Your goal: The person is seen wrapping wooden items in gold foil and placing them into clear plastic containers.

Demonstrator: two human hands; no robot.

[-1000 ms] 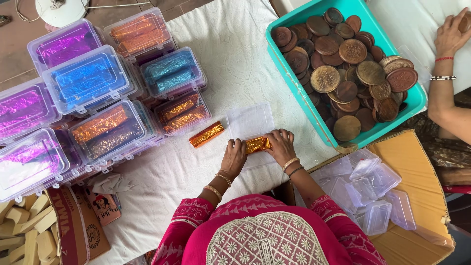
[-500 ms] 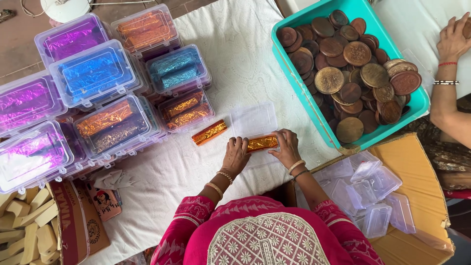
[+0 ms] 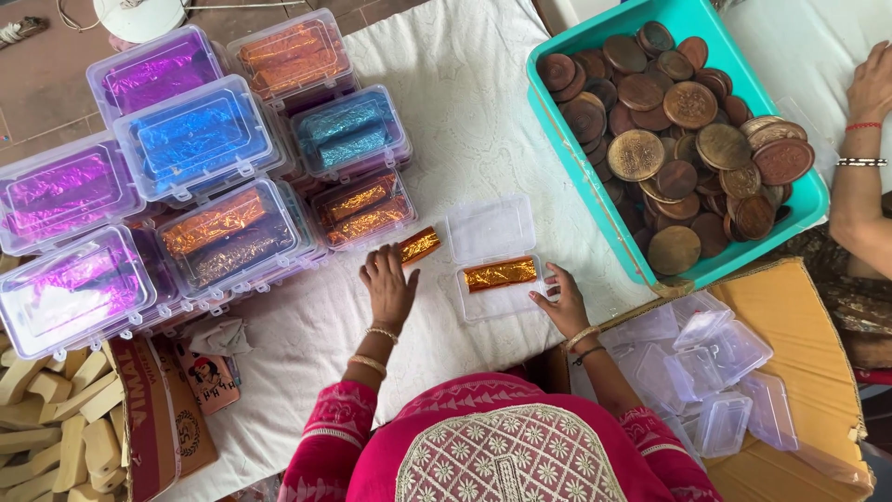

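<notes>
— Since a second ago, both hands have parted; the gold foil-wrapped bar (image 3: 500,273) now lies inside the open clear plastic box (image 3: 492,256) mid-cloth.

— Left hand (image 3: 388,284), grip loose, touches a second foil bar (image 3: 420,244); right hand (image 3: 561,299) steadies the box, holding nothing. Seat each bar flat.

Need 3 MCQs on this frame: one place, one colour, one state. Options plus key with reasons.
1. Where does the foil-wrapped bar nearest the right hand lie?
A. in the open clear box
B. in the teal tray
C. on the cardboard carton

2. What colour is the tray that holds the brown discs?
A. red
B. teal
C. white

3. What is the left hand doing?
A. gripping a disc
B. lifting a lid
C. resting flat on the white cloth by a second foil bar

Key: 1 A, the bar sits inside the box's lower half. 2 B, the rim is teal. 3 C, the fingers are spread on the cloth, closed on nothing.
</notes>
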